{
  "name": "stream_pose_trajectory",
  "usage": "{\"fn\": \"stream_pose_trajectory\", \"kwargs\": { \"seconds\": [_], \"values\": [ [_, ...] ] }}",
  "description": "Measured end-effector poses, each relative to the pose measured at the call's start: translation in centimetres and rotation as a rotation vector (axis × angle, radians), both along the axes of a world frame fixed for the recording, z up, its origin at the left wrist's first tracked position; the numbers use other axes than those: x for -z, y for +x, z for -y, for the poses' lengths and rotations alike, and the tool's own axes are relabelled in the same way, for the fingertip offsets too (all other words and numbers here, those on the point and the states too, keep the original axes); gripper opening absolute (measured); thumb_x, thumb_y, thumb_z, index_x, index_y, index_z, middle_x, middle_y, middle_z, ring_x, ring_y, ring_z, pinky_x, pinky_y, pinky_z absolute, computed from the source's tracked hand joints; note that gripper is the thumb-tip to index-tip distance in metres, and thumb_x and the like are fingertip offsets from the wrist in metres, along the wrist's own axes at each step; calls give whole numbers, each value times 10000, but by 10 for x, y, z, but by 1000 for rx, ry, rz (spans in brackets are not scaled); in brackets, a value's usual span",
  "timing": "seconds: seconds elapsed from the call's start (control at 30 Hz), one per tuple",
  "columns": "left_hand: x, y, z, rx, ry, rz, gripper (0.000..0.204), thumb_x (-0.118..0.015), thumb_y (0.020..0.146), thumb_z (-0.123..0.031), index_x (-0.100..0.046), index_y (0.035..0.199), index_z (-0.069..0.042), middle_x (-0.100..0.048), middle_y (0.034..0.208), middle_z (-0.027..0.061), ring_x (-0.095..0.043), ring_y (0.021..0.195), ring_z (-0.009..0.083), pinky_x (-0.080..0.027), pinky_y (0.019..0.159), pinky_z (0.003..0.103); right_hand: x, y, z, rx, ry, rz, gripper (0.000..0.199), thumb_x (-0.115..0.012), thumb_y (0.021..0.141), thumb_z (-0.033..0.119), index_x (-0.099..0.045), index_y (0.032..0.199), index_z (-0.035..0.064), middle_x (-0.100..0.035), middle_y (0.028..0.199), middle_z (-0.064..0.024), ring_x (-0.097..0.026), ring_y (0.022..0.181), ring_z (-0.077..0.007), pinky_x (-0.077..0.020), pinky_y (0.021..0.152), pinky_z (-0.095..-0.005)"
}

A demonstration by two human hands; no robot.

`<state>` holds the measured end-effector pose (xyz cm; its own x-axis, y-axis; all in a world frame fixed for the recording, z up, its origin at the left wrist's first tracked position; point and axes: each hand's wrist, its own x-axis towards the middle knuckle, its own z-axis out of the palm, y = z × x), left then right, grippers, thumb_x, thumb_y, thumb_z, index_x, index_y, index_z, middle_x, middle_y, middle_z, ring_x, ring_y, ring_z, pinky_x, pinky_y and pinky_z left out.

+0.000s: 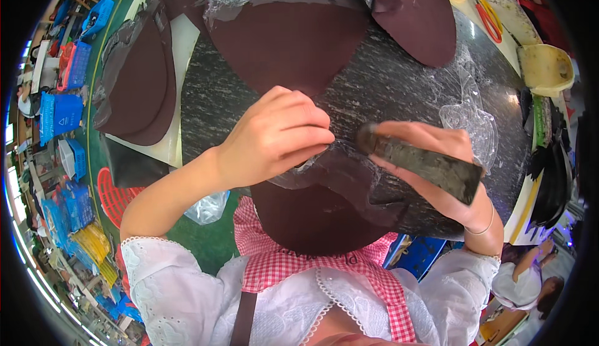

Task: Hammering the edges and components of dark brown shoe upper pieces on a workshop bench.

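Head view: right fingers [415, 131] grip a dark tool [437, 168], long axis slanting, wide end lower-right (left fingers [306, 137] pressed together).

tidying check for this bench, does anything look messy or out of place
A wrinkled, clear film-like patch lies on the black, streaked tabletop beside the right hand, looking untidy; film or dried glue, I can't tell.

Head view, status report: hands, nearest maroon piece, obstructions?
Right hand gripping dark tool. Left hand curled at far edge of near maroon piece. Clear film off to the right.
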<state>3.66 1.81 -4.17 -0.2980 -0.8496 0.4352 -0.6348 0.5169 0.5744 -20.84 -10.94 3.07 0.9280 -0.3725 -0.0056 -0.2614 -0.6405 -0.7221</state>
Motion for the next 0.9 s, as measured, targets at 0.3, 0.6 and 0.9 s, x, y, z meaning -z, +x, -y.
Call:
{"fn": "stream_pose_trajectory", "kwargs": {
  "seconds": [0.3, 0.6, 0.9],
  "values": [
    [-11, -19, -11, -7, -351, 532, 175, -751, 667, -111, -739, 830, -48, -699, 972, 76, -663, 882, 211, -532, 799, 388, 18, 16, 11, -135, -105, 67, 352, -735, 778, 230, -652, 1095, 102, -678, 786, -75, -694, 676, -292, -535, 561, -391],
    [-10, -11, -14, -230, 103, -4, 232, -828, 710, -91, -747, 927, -99, -683, 970, 44, -619, 901, 223, -410, 896, 401, 10, 22, 4, -165, -128, -20, 340, -726, 801, 272, -653, 1083, 98, -649, 733, -62, -681, 640, -279, -509, 527, -398],
    [-7, -29, -21, -108, -268, 342, 232, -780, 640, -44, -708, 852, 18, -675, 982, 145, -665, 873, 287, -572, 708, 401, 6, 26, 9, -142, -128, 42, 342, -727, 797, 266, -656, 1085, 96, -643, 734, -64, -674, 623, -283, -514, 524, -390]
  ]
}}
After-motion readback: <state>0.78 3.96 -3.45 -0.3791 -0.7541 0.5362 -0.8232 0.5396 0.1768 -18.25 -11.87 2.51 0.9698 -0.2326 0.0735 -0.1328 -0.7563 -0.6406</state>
